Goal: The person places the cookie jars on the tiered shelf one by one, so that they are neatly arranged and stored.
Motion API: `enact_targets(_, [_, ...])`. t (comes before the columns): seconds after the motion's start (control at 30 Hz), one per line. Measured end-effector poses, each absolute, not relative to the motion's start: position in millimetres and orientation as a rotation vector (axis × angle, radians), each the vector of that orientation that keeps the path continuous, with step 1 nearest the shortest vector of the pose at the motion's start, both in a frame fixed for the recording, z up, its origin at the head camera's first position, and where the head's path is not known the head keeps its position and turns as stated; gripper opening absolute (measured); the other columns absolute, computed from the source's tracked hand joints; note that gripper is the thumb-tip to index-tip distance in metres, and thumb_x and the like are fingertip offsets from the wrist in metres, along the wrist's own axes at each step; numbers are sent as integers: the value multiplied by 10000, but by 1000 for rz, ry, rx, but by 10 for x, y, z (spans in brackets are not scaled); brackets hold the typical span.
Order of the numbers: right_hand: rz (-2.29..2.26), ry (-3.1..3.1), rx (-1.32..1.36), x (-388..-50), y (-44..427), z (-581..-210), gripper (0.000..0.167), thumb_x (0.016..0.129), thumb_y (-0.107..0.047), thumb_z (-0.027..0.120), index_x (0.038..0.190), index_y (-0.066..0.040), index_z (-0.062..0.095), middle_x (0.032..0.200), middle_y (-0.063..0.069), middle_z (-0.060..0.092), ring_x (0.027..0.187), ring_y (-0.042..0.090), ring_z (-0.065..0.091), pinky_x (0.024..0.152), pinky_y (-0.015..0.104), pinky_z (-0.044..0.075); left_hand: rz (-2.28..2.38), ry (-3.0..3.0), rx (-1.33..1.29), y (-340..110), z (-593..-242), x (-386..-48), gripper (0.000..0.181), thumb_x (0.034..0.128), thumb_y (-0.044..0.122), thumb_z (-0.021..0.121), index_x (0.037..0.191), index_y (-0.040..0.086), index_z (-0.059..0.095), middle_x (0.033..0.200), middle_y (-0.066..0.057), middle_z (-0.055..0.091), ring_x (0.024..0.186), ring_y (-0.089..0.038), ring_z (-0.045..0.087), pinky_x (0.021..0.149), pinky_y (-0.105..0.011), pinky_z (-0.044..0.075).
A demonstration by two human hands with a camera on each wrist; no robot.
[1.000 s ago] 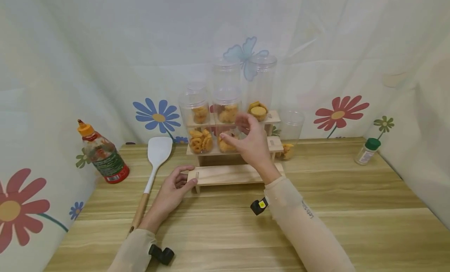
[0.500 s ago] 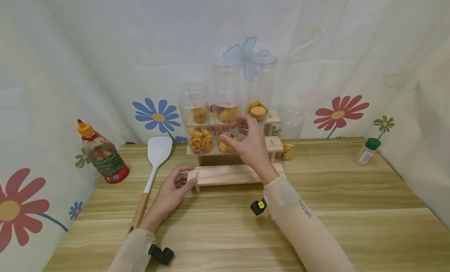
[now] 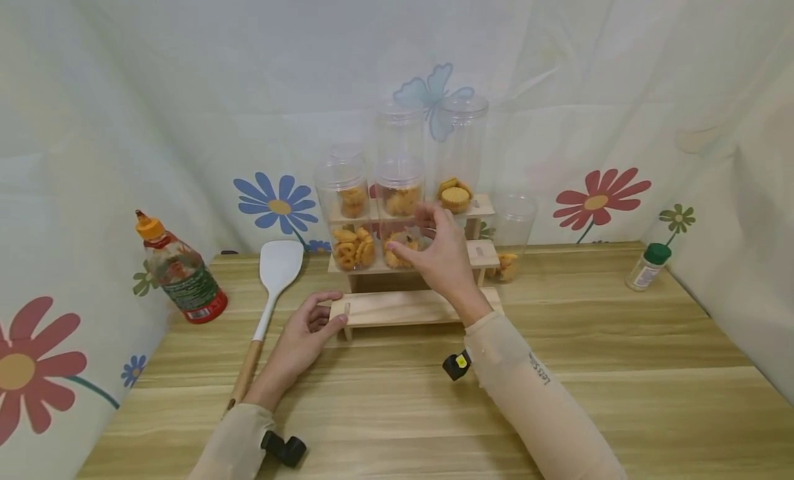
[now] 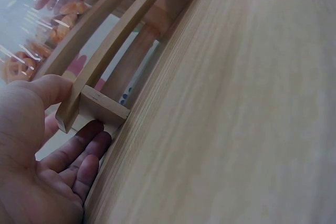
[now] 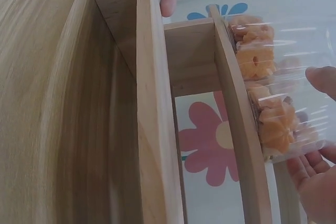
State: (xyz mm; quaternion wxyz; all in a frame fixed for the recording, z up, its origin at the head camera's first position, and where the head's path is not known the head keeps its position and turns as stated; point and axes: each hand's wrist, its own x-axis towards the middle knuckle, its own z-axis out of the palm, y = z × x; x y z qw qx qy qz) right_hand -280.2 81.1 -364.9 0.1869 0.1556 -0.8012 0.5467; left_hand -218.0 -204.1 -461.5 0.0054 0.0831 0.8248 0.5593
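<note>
A three-tier wooden display shelf (image 3: 403, 311) stands on the table with clear plastic jars of snacks on it. At its lowest board's left end, my left hand (image 3: 304, 338) grips the corner, thumb on the board and fingers curled beyond the end. My right hand (image 3: 446, 256) curls round a clear jar of cookies (image 5: 275, 124) on the middle tier, thumb across its front and fingers at its right side. Left of that jar stands a jar of ring-shaped snacks (image 3: 353, 249). A tall jar with round biscuits (image 3: 455, 194) occupies the top tier's right part.
Another clear jar (image 3: 511, 235) stands on the table right of the shelf. To the left lie a white spatula (image 3: 276, 273) with a wooden handle and a red sauce bottle (image 3: 186, 280) standing upright. A green-capped shaker (image 3: 649, 267) is at far right, before the flowered curtain (image 3: 595, 135).
</note>
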Motion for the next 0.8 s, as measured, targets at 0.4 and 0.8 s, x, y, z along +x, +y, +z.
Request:
enact_targets(0.4, [1554,-2284,424,-2723,866,-3584,840,917,-293,965,1585,-40,522,1517,113,592,1385,288,606,1188,397,500,1747,2588,250,-2029,-4613,-2181,482,1098,322,756,1545,222,605,1207,-119,784,1130,-247,692,962,-288,513])
enact_targets(0.8, [1602,-2100,464,-2524,1221,-3391,856,880,-144,980,1595,-20,525,1490,172,636,1383,322,607,1193,457,482,1734,2589,255,-2045,-4629,-2179,499,1099,344,751,1557,225,592,1235,-113,780,1146,-242,697,967,-294,518])
